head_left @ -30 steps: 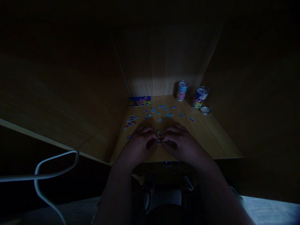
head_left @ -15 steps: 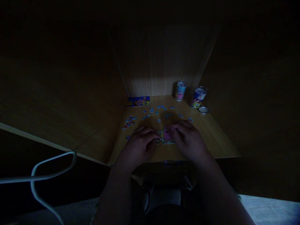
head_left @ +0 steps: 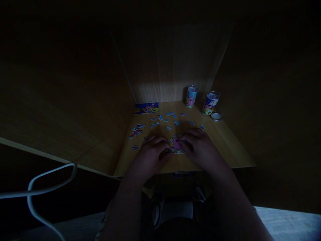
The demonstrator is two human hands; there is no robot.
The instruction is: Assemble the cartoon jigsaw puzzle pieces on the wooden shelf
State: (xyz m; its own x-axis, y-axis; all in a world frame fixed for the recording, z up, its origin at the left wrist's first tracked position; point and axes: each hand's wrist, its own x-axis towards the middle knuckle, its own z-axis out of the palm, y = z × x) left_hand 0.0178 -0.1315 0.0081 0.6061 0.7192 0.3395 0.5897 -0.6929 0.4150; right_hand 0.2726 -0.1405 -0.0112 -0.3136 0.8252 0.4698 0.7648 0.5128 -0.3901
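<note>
A small joined section of jigsaw puzzle (head_left: 176, 145) with a pink figure and yellow parts lies near the front edge of the wooden board. My left hand (head_left: 155, 151) grips its left side, fingers curled and thumb low by the bottom edge. On the opposite side my right hand (head_left: 198, 144) has thumb and fingertips closed at the section's right edge. Both hands cover the ends of the section. Beyond them lie several loose blue puzzle pieces (head_left: 168, 128). A cluster of red and blue pieces (head_left: 136, 130) is to the left, with a single piece (head_left: 135, 147) nearer.
At the back right stand two printed cans, a light blue one (head_left: 191, 97) and a dark blue one (head_left: 210, 104). A round metal lid (head_left: 216, 116) lies beside them. A blue picture strip (head_left: 146, 108) rests at the back left. Wooden walls enclose the board; a white cable (head_left: 47, 191) loops at left.
My right fingers have shifted from over the pink figure to the section's right edge, so more of the figure shows. My left hand stays at the left side. The view has shifted slightly.
</note>
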